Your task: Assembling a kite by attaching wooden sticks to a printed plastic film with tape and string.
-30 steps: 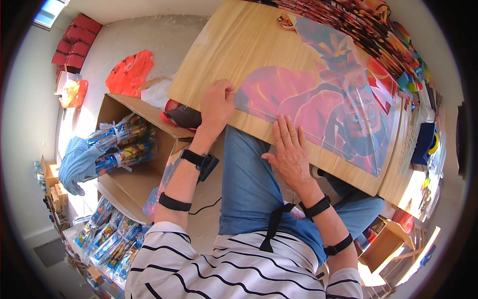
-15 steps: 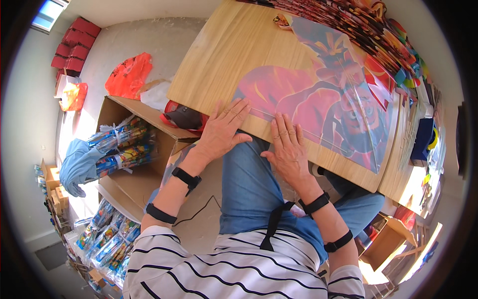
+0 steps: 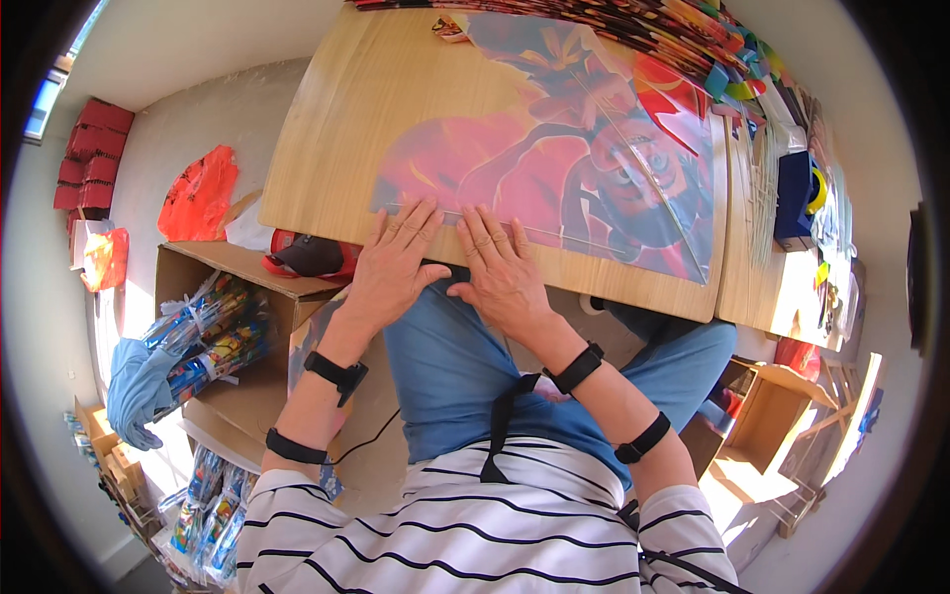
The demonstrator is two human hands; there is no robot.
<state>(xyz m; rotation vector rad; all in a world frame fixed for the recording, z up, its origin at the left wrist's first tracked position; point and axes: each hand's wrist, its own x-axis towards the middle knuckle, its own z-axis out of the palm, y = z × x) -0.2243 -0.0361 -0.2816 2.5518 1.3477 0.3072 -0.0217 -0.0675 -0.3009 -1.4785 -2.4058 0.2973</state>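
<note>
A thin, see-through printed kite sheet [image 3: 435, 158] with a large red figure lies flat on the wooden table [image 3: 346, 99]. One slender rod [image 3: 534, 226] runs along its near edge, and another rod [image 3: 643, 163] crosses its right part. My left hand [image 3: 394, 272] lies palm down with fingers stretched over the sheet's near left edge. Close beside it, my right hand [image 3: 503, 277] rests flat the same way, fingertips at the rod. Both hands are open. What lies under the fingers is hidden.
Stacked colourful printed sheets [image 3: 594, 40] line the table's far edge. At right are a dark blue box [image 3: 794, 198] and a yellow tape roll [image 3: 817, 191]. A cardboard box [image 3: 213, 259] with bundled colourful packs [image 3: 213, 337] stands left, with a dark cap [image 3: 307, 257] at its corner.
The whole view has shifted, so the table appears further left. Along the sheet's near edge, my hands have slid slightly right, and the left one is now closer to the right.
</note>
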